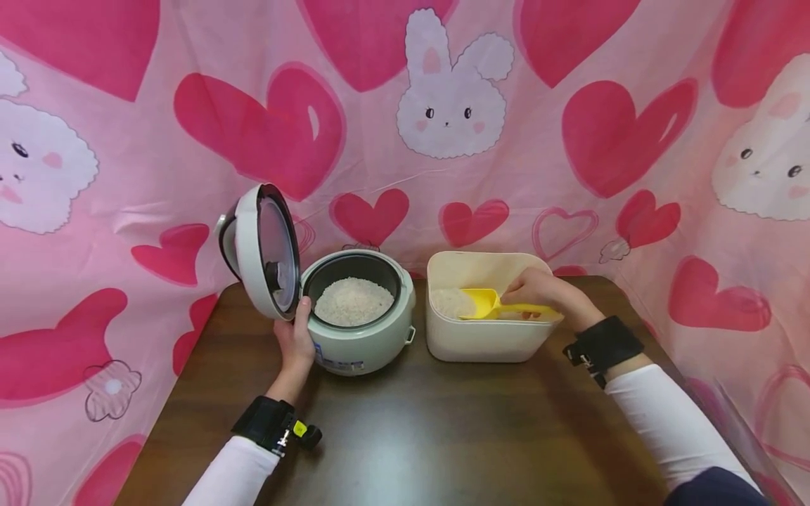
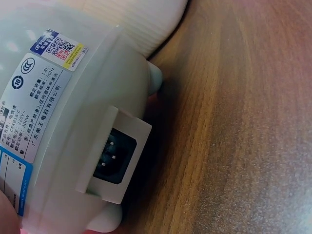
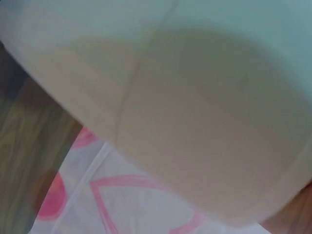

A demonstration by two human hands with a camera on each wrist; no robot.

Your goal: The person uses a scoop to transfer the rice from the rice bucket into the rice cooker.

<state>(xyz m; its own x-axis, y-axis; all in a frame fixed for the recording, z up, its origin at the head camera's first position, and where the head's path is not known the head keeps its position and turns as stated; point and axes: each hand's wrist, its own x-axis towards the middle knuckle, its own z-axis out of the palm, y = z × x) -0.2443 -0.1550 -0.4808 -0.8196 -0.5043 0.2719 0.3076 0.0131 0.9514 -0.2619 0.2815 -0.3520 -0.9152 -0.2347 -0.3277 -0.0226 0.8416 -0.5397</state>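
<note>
A pale green rice cooker (image 1: 361,344) stands on the table, its lid (image 1: 249,256) raised to the left and white rice (image 1: 354,301) in its dark inner pot. My left hand (image 1: 296,341) holds the cooker's left side by the lid hinge, thumb upright near the rim; the other fingers are partly hidden behind the lid. To the right, a cream bin (image 1: 484,344) contains more rice (image 1: 452,302). My right hand (image 1: 534,289) grips the handle of a yellow scoop (image 1: 484,303), whose bowl lies against that rice inside the bin.
The brown wooden table (image 1: 392,436) reaches toward me in front of both containers. A pink cloth with hearts and rabbits (image 1: 367,154) hangs behind and at the sides. On the cooker's side, a power socket (image 2: 116,155) shows in the left wrist view, no cord in it.
</note>
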